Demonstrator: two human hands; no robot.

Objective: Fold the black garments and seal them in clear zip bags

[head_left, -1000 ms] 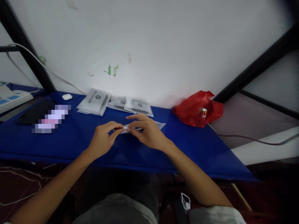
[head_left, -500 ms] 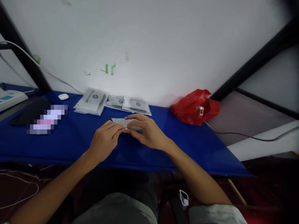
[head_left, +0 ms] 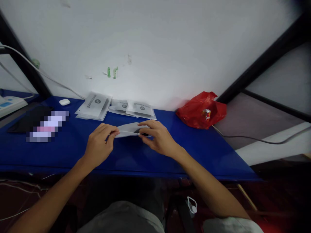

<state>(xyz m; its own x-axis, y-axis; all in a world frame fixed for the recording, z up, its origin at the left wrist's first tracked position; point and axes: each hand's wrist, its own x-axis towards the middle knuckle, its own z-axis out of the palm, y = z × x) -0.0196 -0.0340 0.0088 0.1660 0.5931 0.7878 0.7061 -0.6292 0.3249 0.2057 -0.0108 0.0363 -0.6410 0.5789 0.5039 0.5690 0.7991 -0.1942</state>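
Both my hands hold one small white plastic packet (head_left: pixel 128 129) just above the blue table (head_left: pixel 73 145). My left hand (head_left: pixel 99 145) pinches its left end with fingers closed. My right hand (head_left: pixel 157 137) grips its right end between thumb and fingers, where something dark shows inside the packet. The packet is stretched flat between the two hands. Behind it, against the wall, lies a pile of similar grey-white packets (head_left: pixel 96 105) and further packets (head_left: pixel 139 109).
A red plastic bag (head_left: pixel 200 110) sits at the back right of the table. A white earbud case (head_left: pixel 64 102) and a dark flat object (head_left: pixel 23 118) lie at the left. A white cable (head_left: pixel 39 72) runs along the wall, and a grey cable (head_left: pixel 255 139) trails right.
My hands have moved apart along the packet, the left sliding left, so the packet is now pulled out lengthwise between them. The view has shifted slightly.
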